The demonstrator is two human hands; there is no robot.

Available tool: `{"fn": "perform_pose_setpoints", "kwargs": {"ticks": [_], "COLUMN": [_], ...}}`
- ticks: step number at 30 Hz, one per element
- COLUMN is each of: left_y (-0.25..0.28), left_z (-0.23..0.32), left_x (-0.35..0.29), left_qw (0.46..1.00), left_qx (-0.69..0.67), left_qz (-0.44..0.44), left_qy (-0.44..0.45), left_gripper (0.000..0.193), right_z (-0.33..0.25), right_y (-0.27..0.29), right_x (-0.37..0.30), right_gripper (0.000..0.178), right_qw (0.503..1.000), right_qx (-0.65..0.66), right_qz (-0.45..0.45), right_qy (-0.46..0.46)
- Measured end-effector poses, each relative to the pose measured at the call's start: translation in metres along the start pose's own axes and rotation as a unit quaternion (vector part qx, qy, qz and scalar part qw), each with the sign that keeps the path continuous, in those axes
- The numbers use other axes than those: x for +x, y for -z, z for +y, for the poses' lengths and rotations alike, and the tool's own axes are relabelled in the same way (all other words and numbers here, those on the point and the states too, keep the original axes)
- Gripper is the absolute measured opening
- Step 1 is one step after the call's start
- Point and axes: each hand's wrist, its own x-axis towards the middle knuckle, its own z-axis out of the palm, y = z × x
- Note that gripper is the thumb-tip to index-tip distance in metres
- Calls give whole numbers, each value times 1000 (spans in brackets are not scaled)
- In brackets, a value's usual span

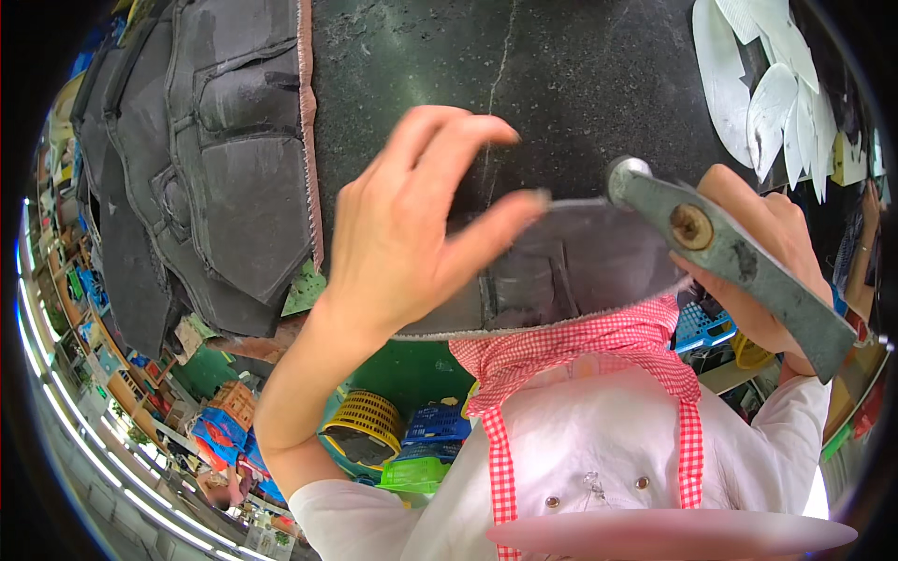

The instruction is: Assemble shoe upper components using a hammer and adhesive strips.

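Note:
My left hand (404, 220) hovers over the near part of the dark worktop, fingers apart and curved, with nothing visible in them. In my right hand (772, 229) is a hammer (748, 266); its grey metal head has a round striking face and a long flat tail, and the wooden handle end shows in the eye. Below both hands lies a dark grey moulded panel (599, 257) with raised seams, along the table's near edge against my red checked apron (580, 341). My left hand covers part of the panel. Whether the hammer face touches it I cannot tell.
Several dark moulded panels (253, 168) are stacked at the left of the worktop (402, 65). White leaf-shaped pieces (772, 103) lie at the far right. Under the table stand a yellow basket (365, 421) and blue and green packages (421, 472). Another person's arm (870, 224) shows at right.

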Motion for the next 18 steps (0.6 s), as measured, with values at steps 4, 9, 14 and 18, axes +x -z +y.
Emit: {"fn": "perform_pose_setpoints", "kwargs": {"ticks": [4,9,14,18], "left_y": [4,-30,-37,-38], "left_z": [-19,-5,1,-3], "left_x": [-8,6,18,30], "left_qw": [992,996,990,985], "left_qx": [52,-12,81,81], "left_qz": [-93,-65,-62,-72], "left_qy": [-62,-66,-98,-132], "left_gripper": [27,23,29,22], "right_z": [-2,-3,26,38], "right_y": [-2,-3,-10,-2], "right_x": [2,-8,1,-2], "right_gripper": [25,24,14,20], "right_qw": [999,999,999,998], "right_qx": [13,-8,20,1], "right_qz": [45,34,-42,-28], "right_qy": [-17,-17,12,65]}}
